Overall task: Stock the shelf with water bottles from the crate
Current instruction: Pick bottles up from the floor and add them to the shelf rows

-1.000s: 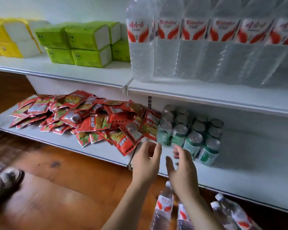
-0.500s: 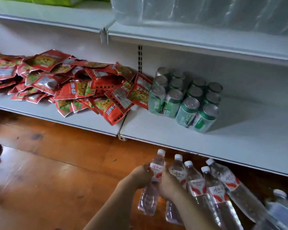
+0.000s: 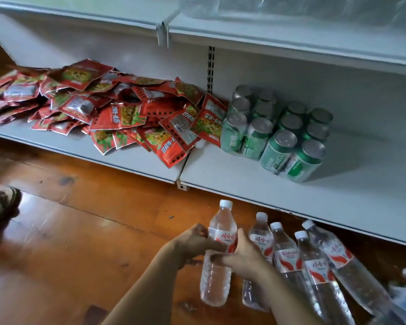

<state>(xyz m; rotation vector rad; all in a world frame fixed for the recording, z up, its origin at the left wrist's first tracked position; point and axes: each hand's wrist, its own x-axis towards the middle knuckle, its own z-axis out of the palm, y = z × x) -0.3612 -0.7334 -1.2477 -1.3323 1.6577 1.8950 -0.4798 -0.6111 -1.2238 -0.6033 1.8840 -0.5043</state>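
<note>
Both hands hold one clear water bottle (image 3: 217,275) with a white cap and a red-and-white label, lifted a little above the wooden floor. My left hand (image 3: 192,242) grips its left side at the label. My right hand (image 3: 244,256) curls round its right side. Several more water bottles (image 3: 314,261) lie side by side on the floor to the right, caps toward the shelf. The white lower shelf (image 3: 256,184) runs just beyond them. No crate shows.
Red snack packets (image 3: 117,113) are heaped on the lower shelf's left part. Green cans (image 3: 279,132) stand in shrink-wrapped packs at its middle. The upper shelf (image 3: 291,36) carries large wrapped water bottles. A shoe (image 3: 0,205) rests on the floor at far left.
My hands came down from in front of the cans to the bottles on the floor, closed round the leftmost one and raised it. The view tilted down.
</note>
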